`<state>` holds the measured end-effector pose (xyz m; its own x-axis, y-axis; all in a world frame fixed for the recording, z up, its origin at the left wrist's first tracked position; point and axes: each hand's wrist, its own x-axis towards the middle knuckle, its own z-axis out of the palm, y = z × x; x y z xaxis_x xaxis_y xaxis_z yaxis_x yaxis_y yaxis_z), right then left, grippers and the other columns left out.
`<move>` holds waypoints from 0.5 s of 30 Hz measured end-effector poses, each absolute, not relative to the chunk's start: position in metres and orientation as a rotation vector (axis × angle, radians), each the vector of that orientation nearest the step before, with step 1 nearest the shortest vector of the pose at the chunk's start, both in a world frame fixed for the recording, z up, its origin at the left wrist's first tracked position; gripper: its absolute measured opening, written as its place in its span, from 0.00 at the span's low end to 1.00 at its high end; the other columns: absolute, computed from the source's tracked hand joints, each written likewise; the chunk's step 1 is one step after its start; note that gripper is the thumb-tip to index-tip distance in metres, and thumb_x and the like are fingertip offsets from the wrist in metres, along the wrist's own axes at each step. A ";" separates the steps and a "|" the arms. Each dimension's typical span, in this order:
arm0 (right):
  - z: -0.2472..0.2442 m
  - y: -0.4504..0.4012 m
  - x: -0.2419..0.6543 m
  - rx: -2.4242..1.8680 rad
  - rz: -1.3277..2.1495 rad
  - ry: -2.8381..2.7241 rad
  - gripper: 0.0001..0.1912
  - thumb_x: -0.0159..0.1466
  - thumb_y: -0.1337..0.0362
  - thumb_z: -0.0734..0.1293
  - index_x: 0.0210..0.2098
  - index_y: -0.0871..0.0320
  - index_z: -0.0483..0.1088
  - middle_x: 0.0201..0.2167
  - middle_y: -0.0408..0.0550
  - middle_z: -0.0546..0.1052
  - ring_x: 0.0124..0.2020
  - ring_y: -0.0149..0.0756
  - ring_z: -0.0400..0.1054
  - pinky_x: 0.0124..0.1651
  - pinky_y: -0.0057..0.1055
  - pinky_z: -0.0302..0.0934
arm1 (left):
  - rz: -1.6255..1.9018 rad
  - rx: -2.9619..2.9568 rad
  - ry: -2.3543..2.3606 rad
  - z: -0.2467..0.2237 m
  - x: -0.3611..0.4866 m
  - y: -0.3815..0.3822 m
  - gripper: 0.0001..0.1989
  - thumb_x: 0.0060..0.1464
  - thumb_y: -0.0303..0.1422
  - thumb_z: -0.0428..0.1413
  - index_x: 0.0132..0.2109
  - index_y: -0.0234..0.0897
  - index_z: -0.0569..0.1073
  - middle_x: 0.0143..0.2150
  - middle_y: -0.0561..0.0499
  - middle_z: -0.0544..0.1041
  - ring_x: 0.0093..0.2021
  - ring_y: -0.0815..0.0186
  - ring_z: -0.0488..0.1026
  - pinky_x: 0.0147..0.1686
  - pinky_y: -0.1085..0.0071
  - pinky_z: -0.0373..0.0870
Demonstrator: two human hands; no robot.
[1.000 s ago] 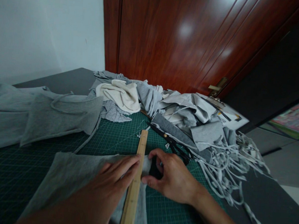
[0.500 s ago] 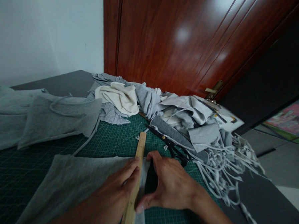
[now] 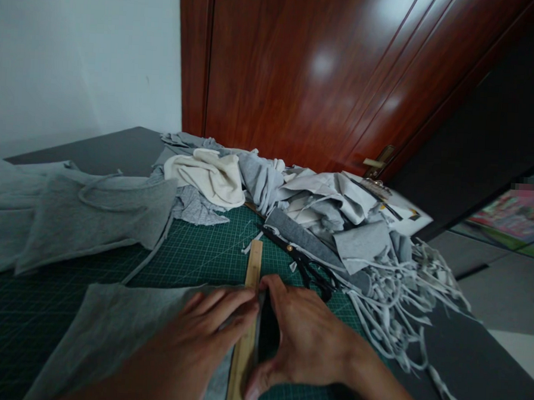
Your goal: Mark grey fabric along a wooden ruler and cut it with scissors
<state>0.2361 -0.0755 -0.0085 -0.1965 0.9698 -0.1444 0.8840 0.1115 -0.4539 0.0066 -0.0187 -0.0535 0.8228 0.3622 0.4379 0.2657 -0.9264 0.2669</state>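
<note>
The ruler [image 3: 243, 354] is recorded as pale yellow wood with small dark markings. Beneath it, the cloth [image 3: 121, 324] is noted as mottled grey, and the mat [image 3: 201, 250] as dark green, printed with a fine lighter grid. Beyond the ruler, black scissors [image 3: 308, 263] with a gold-coloured pivot are observed, along with a cream fabric piece [image 3: 210, 176]. To the ruler's right, light grey strips [image 3: 391, 308] are seen on a dark grey surface [image 3: 463, 377]. The door [image 3: 278, 69] behind is found glossy reddish-brown, with darker grain.

The table [image 3: 461, 353] is dark grey, and a green cutting mat [image 3: 206, 250] lies on it. White papers [image 3: 407, 212] are lying near its far edge.
</note>
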 end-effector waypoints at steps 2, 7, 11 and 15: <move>-0.009 -0.076 0.238 -1.833 0.706 -2.173 0.50 0.44 0.43 0.88 0.56 0.58 0.66 0.48 0.55 0.83 0.49 0.60 0.79 0.53 0.48 0.68 | 0.689 2.793 0.450 -0.053 0.006 -0.014 0.45 0.55 0.63 0.59 0.72 0.46 0.69 0.71 0.45 0.75 0.65 0.43 0.75 0.63 0.54 0.74; -0.013 -0.077 0.243 -1.763 0.756 -2.120 0.49 0.46 0.42 0.87 0.56 0.55 0.66 0.49 0.50 0.82 0.50 0.56 0.79 0.51 0.45 0.67 | 0.571 2.732 0.463 -0.055 0.003 -0.014 0.52 0.44 0.68 0.66 0.70 0.47 0.70 0.71 0.43 0.72 0.65 0.42 0.73 0.63 0.51 0.71; -0.016 -0.078 0.244 -1.769 0.746 -2.096 0.49 0.45 0.41 0.88 0.55 0.55 0.67 0.46 0.47 0.82 0.45 0.53 0.78 0.46 0.41 0.65 | 0.531 2.690 0.474 -0.054 0.004 -0.016 0.49 0.42 0.68 0.67 0.65 0.47 0.73 0.69 0.44 0.73 0.64 0.41 0.72 0.63 0.52 0.69; -0.018 -0.077 0.243 -1.781 0.736 -2.060 0.49 0.44 0.41 0.88 0.56 0.54 0.68 0.45 0.47 0.82 0.45 0.53 0.78 0.45 0.41 0.63 | 0.532 2.669 0.452 -0.052 0.006 -0.014 0.42 0.44 0.62 0.69 0.63 0.49 0.75 0.65 0.46 0.75 0.61 0.43 0.73 0.62 0.54 0.70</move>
